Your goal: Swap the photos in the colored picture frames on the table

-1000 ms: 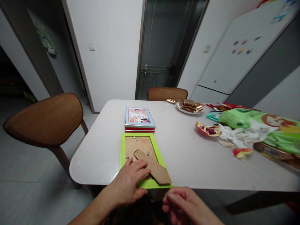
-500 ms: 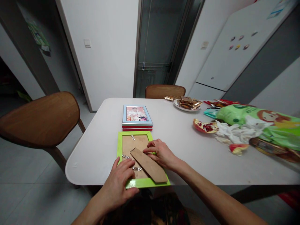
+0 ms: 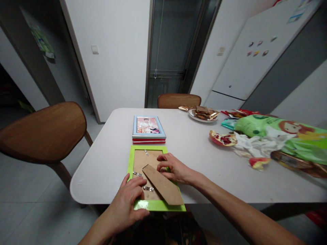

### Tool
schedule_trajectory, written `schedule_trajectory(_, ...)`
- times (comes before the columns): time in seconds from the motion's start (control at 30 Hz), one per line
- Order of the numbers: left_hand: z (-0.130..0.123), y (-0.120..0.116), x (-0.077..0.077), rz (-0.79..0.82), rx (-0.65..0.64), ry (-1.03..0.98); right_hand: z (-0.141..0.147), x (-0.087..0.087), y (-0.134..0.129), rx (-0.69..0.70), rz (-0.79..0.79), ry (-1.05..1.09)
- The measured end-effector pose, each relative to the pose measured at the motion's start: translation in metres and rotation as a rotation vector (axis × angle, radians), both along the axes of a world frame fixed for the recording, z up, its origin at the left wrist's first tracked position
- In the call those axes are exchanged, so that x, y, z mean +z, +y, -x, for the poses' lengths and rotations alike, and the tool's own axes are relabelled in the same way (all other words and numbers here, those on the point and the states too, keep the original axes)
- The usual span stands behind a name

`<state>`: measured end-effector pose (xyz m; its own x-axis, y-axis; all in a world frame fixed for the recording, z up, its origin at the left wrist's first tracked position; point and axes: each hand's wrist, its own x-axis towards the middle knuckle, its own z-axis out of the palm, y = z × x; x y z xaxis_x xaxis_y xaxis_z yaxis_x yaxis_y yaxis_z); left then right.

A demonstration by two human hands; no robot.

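A green picture frame [image 3: 159,205] lies back side up at the table's front edge, its lower end slightly past the edge. Its brown backboard [image 3: 150,157] carries small metal clips and a brown stand flap [image 3: 165,185] slanting down to the right. My left hand [image 3: 131,197] rests on the frame's lower left part, fingers apart over the board, thumb by the lower rim. At the right side, my right hand [image 3: 173,168] has its fingers curled at the board and rim; what lies between its fingertips is hidden.
Behind the green frame is a stack of frames, a light blue one [image 3: 160,126] on top. To the right on the white table [image 3: 102,170] are a plate of wrapped snacks [image 3: 203,114], pomegranate pieces [image 3: 223,139], tissues [image 3: 263,144] and a green bag [image 3: 304,131].
The green frame has slid slightly toward me, widening the gap to the stack. Both hands remain at it, with only small shifts of the fingers.
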<state>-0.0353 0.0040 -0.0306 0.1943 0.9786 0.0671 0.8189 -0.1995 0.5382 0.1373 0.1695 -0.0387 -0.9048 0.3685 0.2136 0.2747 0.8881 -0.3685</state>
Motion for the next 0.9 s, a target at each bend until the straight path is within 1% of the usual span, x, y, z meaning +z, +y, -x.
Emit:
schedule_trajectory(0.2,0.001,0.000,-0.001,0.016,0.012,-0.028,-0.004,-0.009,-0.002,0.024,-0.003,0.068)
schedule_trajectory(0.33,0.001,0.000,-0.002,0.009,0.018,-0.054,-0.007,-0.012,-0.003,-0.003,0.078,0.085)
schedule_trajectory(0.4,0.001,0.000,-0.003,0.000,0.016,-0.069,-0.008,-0.012,-0.004,-0.037,0.119,0.097)
schedule_trajectory(0.47,0.002,-0.001,-0.003,-0.005,0.016,-0.076,-0.007,-0.014,-0.003,-0.101,0.131,0.123)
schedule_trajectory(0.57,0.002,-0.001,-0.003,-0.010,0.022,-0.077,-0.003,-0.018,0.001,-0.227,0.094,0.160)
schedule_trajectory(0.63,0.002,0.000,-0.005,-0.022,0.026,-0.079,0.001,-0.020,0.006,-0.275,0.057,0.161)
schedule_trajectory(0.7,0.002,0.001,-0.007,-0.044,0.026,-0.084,0.005,-0.018,0.008,-0.278,0.031,0.145)
schedule_trajectory(0.77,0.001,0.004,-0.010,-0.067,0.021,-0.092,0.010,-0.013,0.006,-0.279,0.011,0.146)
schedule_trajectory(0.83,0.000,0.007,-0.012,-0.090,0.019,-0.101,0.017,-0.006,-0.002,-0.275,0.005,0.162)
schedule_trajectory(0.9,-0.001,0.009,-0.014,-0.111,0.026,-0.100,0.028,-0.001,-0.012,-0.223,0.018,0.161)
